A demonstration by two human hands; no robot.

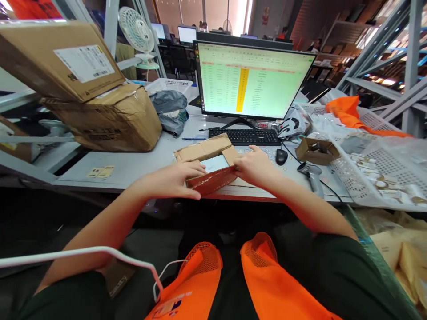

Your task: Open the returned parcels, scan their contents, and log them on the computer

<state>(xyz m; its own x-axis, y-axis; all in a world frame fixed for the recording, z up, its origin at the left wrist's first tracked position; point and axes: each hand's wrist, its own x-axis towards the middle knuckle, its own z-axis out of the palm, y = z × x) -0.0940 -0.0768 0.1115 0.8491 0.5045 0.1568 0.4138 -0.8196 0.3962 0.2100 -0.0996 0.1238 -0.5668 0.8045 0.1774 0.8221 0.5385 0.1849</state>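
A small open cardboard box [213, 180] lies at the front edge of the desk, its flaps folded up and outward. Inside it shows a flat pale white item [215, 163], partly covered by the flaps. My left hand [176, 178] grips the box's front left corner, fingers over the top and thumb along the outer front side. At the front right corner, my right hand [251, 166] is closed on the edge of the box, its fingertips partly hidden.
Behind the box are a keyboard [255, 138], a monitor [248, 80] and a pen [195, 138]. To the right are a mouse [281, 157], barcode scanner [312, 175], small open carton [316, 151] and white basket [367, 178]. Large cartons [110, 120] are stacked left, beside a grey plastic bag [170, 111].
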